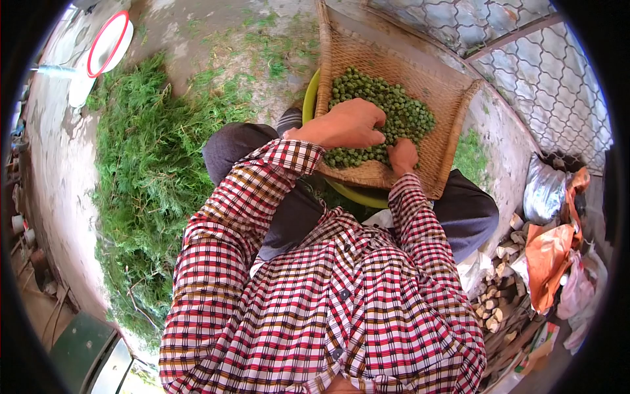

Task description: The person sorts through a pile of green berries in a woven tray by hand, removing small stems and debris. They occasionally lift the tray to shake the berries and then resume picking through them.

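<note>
A woven wicker winnowing basket [430, 79] lies tilted between my knees, over a yellow-green basin [357, 194] that shows along its left and near edges. Small green knobbly cones [371, 88] are heaped in it. My left hand [351, 123] reaches in from the left above the heap, back of the hand up, fingers curled down and thumb bent beneath them. At the heap's near right side, my right hand [403, 156] is closed, its fingertips against the cones. Whatever either hand pinches is hidden or too small to name.
Cut feathery evergreen branches [147, 171] cover the ground at my left. A white, red-rimmed tub [113, 44] stands far left. To the right are a wire mesh fence [545, 75], split firewood [495, 299], an orange bag [550, 259] and a silvery plastic bag [545, 190].
</note>
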The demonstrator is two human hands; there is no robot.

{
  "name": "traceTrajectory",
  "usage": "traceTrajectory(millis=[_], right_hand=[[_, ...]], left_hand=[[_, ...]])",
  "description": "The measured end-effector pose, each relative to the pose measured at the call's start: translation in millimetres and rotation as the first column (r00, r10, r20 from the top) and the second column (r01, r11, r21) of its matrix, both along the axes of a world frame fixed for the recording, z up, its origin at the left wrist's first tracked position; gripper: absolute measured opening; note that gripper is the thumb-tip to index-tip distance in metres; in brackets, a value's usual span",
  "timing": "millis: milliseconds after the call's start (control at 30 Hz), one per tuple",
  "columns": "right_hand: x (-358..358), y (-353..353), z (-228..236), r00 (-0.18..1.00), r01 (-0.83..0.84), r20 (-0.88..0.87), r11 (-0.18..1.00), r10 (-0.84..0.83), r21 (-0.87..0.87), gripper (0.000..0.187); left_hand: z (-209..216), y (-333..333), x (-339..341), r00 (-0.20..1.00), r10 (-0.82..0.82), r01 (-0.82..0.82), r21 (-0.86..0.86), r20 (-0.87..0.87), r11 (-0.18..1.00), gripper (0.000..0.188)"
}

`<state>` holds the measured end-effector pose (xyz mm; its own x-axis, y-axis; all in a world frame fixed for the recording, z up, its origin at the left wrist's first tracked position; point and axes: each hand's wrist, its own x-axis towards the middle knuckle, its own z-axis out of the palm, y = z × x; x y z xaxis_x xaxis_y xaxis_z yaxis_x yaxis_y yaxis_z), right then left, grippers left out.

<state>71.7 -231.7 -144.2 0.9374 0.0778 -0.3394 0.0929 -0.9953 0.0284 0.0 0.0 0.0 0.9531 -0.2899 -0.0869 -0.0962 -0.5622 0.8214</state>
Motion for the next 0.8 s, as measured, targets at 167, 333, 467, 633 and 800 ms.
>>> traceTrajectory(millis=[167, 333, 467, 633, 800], right_hand=[[4.7, -8.8, -23.3, 0.984, -0.145, 0.100, 0.989, 0.147, -0.027, 0.016], [5.6, -7.5, -16.6, 0.964, -0.197, 0.186, 0.980, 0.188, 0.031, 0.015], [9.8, -21.0, -16.6, 0.989, -0.136, 0.104, 0.941, 0.108, 0.311, 0.013], [-2.2, -24.8, 17.1, 0.785, 0.619, -0.581, 0.301, -0.212, 0.726, 0.009], [-20.5, -29.0, 45.5, 0.678, 0.730, -0.735, -0.116, -0.010, 0.674, 0.004]], left_hand=[[-5.1, -1.1, 2.0, 1.000, -0.015, 0.015, 0.033, 0.002, 0.999, 0.031], [-5.9, -2.2, 4.3, 1.000, -0.015, 0.014, 0.034, 0.015, 0.999, 0.031], [-4.5, -2.9, 4.8, 0.998, -0.056, 0.056, 0.064, 0.000, 0.996, 0.035], [-6.7, -0.4, -0.7, 0.999, -0.041, 0.041, 0.036, 0.002, 0.999, 0.034], [-2.6, -0.2, -0.6, 0.999, -0.029, 0.029, 0.016, -0.023, 0.999, 0.033]])
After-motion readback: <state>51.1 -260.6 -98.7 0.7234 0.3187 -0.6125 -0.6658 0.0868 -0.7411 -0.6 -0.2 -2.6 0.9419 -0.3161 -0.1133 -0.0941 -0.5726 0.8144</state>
